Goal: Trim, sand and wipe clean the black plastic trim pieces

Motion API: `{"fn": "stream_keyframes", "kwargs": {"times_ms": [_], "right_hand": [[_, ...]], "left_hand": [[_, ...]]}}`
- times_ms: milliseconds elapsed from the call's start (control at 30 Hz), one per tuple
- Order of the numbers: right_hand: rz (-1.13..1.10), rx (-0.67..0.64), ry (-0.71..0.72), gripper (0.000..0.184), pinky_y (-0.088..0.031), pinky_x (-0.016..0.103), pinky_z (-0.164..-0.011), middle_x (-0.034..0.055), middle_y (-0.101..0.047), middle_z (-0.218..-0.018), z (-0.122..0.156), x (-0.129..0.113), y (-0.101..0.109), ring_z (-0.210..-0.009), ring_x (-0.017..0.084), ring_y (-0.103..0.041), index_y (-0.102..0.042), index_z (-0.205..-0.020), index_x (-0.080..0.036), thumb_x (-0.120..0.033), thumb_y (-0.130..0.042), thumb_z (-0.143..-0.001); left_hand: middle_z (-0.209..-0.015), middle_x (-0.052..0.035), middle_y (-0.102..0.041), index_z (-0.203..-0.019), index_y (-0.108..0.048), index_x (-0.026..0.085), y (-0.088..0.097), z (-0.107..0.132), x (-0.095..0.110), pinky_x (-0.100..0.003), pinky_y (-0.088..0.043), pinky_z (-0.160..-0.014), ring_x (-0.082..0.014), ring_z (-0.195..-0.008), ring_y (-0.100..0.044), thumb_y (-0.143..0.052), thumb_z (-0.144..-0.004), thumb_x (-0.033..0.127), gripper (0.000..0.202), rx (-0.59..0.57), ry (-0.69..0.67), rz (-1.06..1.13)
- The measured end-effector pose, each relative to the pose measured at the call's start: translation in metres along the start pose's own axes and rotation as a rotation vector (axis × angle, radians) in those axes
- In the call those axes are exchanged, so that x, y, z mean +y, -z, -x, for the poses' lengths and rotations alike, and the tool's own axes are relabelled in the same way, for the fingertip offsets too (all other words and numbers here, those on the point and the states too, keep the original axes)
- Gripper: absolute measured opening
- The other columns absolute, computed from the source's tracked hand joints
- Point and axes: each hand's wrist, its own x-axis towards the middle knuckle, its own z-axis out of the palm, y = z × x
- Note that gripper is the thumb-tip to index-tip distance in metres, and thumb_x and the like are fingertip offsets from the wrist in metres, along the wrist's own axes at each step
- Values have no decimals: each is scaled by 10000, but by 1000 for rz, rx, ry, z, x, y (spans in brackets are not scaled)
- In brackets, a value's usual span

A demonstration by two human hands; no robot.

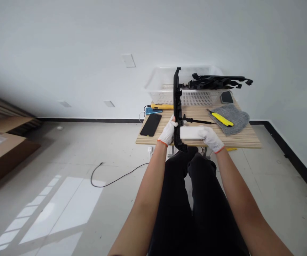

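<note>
My left hand (169, 131), in a white knit glove with an orange cuff, is closed around a long black plastic trim piece (177, 103). The piece stands upright over the table's front part, its ends bent. My right hand (211, 138), gloved alike, grips a white rectangular block (191, 132), whose left end meets or nearly meets the black piece; I cannot tell whether they touch. Behind the block lies a thin black plastic strip (196, 121) on the table. A yellow utility knife (222, 119) rests on a grey cloth (236, 117) to the right.
A white plastic basket (164, 96) stands at the back against the wall, with several black plastic parts (217, 82) across it. On the wooden table (246, 138) are a black phone (151, 124), a yellow-handled tool (162, 106), a blue item (153, 111) and another phone (226, 97). A cable (121, 176) trails over the floor.
</note>
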Motion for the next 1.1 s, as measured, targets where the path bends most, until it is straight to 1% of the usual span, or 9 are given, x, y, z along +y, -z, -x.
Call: {"fn": "stream_keyframes", "kwargs": {"times_ms": [100, 233, 333, 467, 600, 733, 867, 1000, 1100], "right_hand": [[62, -60, -23, 259, -423, 261, -572, -9, -584, -641, 0, -5, -4, -627, 139, -504, -592, -666, -198, -386, -758, -599], [131, 30, -43, 220, -390, 248, -513, -23, -579, -666, 1, -9, -16, -562, 122, -494, -614, -804, -205, -422, -608, -765], [162, -42, -44, 212, -342, 232, -465, -44, -543, -646, 4, -13, -22, -508, 94, -434, -642, -883, -194, -360, -621, -753], [5, 55, -47, 529, -354, 216, -455, -12, -629, -831, 6, -16, -23, -532, 76, -442, -639, -1254, -187, -316, -612, -742], [-27, -34, -58, 602, -419, 210, -501, 31, -683, -933, 6, -14, -24, -609, 88, -508, -638, -1331, -172, -310, -645, -746], [12, 47, -54, 614, -460, 231, -534, 50, -703, -939, 6, -9, -24, -641, 112, -541, -624, -1366, -155, -354, -635, -785], [58, -89, -27, 559, -490, 242, -580, 66, -715, -975, 3, -2, -21, -723, 141, -588, -662, -1301, -158, -356, -663, -778], [30, 145, 15, 583, -529, 261, -616, 83, -699, -1074, 1, 1, -20, -776, 155, -607, -590, -1379, -178, -401, -585, -841], [44, -40, 15, 609, -537, 267, -640, 91, -703, -1112, 4, -1, -22, -797, 157, -614, -596, -1374, -170, -355, -636, -796]], "left_hand": [[-1036, -84, -794, -1426, -582, 198, -2, 0, 1, -382, -612, -896, -229, -900, -766, -680, -841, 380, 620, -48, 54, 68], [-1054, -59, -795, -1405, -600, 212, -4, 1, 2, -391, -582, -987, -239, -995, -763, -688, -803, 302, 615, -83, -44, 115], [-1076, -62, -791, -1388, -615, 210, -4, -1, 3, -395, -563, -1037, -253, -1055, -752, -705, -820, 308, 583, -66, -23, 137], [-1092, -93, -784, -1395, -608, 179, -3, 0, 3, -411, -552, -1066, -266, -1090, -739, -717, -870, 370, 569, -39, 8, 140], [-1159, -75, -771, -1495, -531, 234, 1, 5, 4, -400, -523, -1102, -248, -1138, -720, -763, -870, 346, 676, -123, -1, 68], [-1237, -74, -749, -1511, -521, 256, 3, 8, 3, -394, -491, -1131, -254, -1219, -682, -775, -869, 340, 696, -233, -15, 9], [-1248, -92, -740, -1425, -597, 225, 0, 9, 1, -380, -447, -1163, -255, -1296, -633, -761, -870, 339, 589, -291, -82, 13], [-1152, -103, -761, -1218, -687, 181, -1, 8, 1, -429, -467, -1133, -290, -1241, -653, -777, -801, 276, 437, -276, -22, 13], [-1089, -89, -765, -1072, -704, 165, 1, 6, 1, -440, -477, -1106, -290, -1164, -676, -785, -753, 238, 337, -228, -26, -78]]}}
